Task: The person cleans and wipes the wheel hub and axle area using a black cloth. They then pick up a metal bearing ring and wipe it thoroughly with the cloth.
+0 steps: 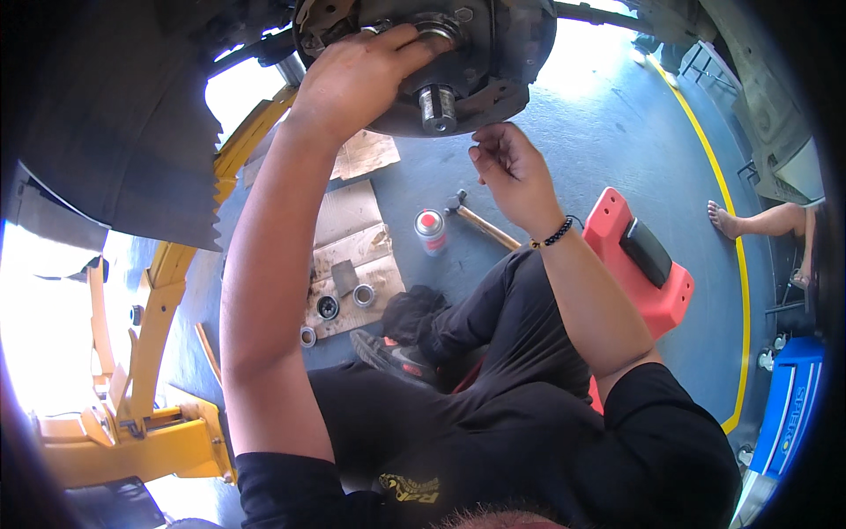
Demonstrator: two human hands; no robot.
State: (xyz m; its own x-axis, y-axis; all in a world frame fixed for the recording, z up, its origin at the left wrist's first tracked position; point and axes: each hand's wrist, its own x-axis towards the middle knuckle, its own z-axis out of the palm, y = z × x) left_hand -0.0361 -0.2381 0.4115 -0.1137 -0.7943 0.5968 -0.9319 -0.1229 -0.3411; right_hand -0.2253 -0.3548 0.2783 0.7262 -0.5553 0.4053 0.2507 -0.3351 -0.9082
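Overhead is a round dark wheel-hub assembly (pixel 502 53) with a splined metal shaft (pixel 437 110) sticking out toward me. My left hand (pixel 357 79) reaches up to it, fingers bent against a shiny metal ring (pixel 441 28) in its face. The hand covers part of this ring, and some fingertips are hidden. Just below the assembly's right lower edge, my right hand (pixel 513 167) is raised with loosely curled fingers. A small gap shows between its thumb and forefinger, and I see nothing held there.
Stained cardboard (pixel 348 212) lies on the floor with several metal rings (pixel 363 295). A red-capped spray can (pixel 430 231) and a hammer (pixel 480 220) are beside it. A yellow lift arm (pixel 159 300) stands left. Right are a red seat (pixel 608 225), another person's leg (pixel 762 222) and a blue case (pixel 793 406).
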